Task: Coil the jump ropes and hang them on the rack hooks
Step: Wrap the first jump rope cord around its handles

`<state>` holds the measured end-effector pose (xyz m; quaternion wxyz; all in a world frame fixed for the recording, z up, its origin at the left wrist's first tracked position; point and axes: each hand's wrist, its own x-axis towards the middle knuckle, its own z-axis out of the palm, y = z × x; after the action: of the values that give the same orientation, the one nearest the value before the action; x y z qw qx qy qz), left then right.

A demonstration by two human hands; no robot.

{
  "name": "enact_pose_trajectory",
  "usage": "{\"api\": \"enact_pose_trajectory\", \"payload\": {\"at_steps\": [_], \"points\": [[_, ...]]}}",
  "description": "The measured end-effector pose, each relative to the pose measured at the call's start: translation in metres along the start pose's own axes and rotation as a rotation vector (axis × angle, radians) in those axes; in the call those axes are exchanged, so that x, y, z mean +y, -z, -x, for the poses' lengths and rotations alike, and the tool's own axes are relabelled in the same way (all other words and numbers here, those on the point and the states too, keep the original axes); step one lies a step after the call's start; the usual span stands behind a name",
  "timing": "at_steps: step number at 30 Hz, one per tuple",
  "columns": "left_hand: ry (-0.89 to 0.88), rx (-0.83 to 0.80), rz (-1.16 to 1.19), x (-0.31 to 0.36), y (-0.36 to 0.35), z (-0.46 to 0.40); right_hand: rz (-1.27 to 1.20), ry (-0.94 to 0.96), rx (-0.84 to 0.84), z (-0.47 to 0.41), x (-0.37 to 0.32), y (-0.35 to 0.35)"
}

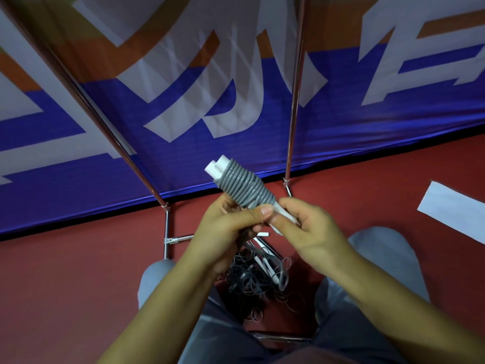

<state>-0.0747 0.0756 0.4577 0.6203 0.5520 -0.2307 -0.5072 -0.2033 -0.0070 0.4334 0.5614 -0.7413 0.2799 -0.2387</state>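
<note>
A red floor (65,271) fills the near ground. At its far edge hangs a large banner (341,132), blue along the bottom and orange higher up, printed with big white characters. On the right, a white strip (454,214) lies flat on the floor, well apart from the banner. The person's knees in grey-blue trousers (388,248) show at the near centre, one either side.

We see a grey jump rope (242,186) coiled tightly around its paired white handles (217,166), tilted; loose ropes (259,274) lie tangled below.
</note>
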Motion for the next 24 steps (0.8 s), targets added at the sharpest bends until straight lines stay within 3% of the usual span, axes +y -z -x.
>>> {"api": "enact_pose_trajectory", "payload": {"at_steps": [4,8,11,17,24], "points": [[-0.037,-0.114,0.004,0.006,0.001,0.004,-0.278,-0.085,-0.041,0.000,-0.008,-0.001],[0.049,-0.236,0.095,0.016,0.013,0.005,-0.486,-0.114,-0.053,-0.001,-0.022,0.007],[0.106,-0.172,0.040,0.019,0.018,0.003,-0.504,-0.096,-0.008,-0.003,-0.024,0.008],[-0.113,0.022,-0.225,0.013,0.003,0.006,-0.518,-0.121,0.047,-0.004,-0.025,0.002],[-0.215,0.169,-0.443,0.016,-0.006,0.002,-0.466,-0.090,0.181,-0.008,-0.023,-0.005]]}}
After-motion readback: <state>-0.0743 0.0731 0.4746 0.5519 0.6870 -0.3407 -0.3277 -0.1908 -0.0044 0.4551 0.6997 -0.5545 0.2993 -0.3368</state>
